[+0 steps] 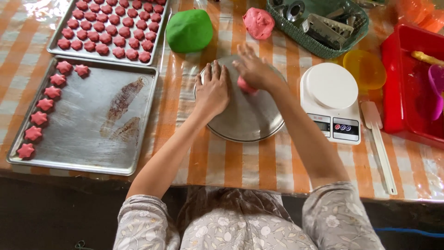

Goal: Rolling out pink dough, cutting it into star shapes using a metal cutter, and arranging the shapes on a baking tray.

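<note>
A small lump of pink dough (pixel 246 86) sits on the round metal plate (pixel 249 125) in the middle of the bench (pixel 240 166), and my right hand (pixel 254 69) lies over it, fingers (pixel 240 51) stretched flat rather than curled, pressing on the dough without closing round it. My left hand (pixel 212 90) rests just beside it on the plate's left edge, palm down, fingers spread and holding nothing. Beyond the plate lie a big green dough ball (pixel 188 30) and a pink dough ball (pixel 258 22) (both well clear of my hands). To the right stands a white kitchen scale (pixel 330 99), with a white spatula (pixel 378 143) beside it, a yellow lid (pixel 365 69), a red tub (pixel 407 88) and a green basket (pixel 323 23) of metal cutters. On my left, a near baking tray (pixel 92 134) carries pink star shapes (pixel 45 104) along its left edge, and a far tray (pixel 60 46) is filled with rows of pink flower shapes (pixel 111 28).
</note>
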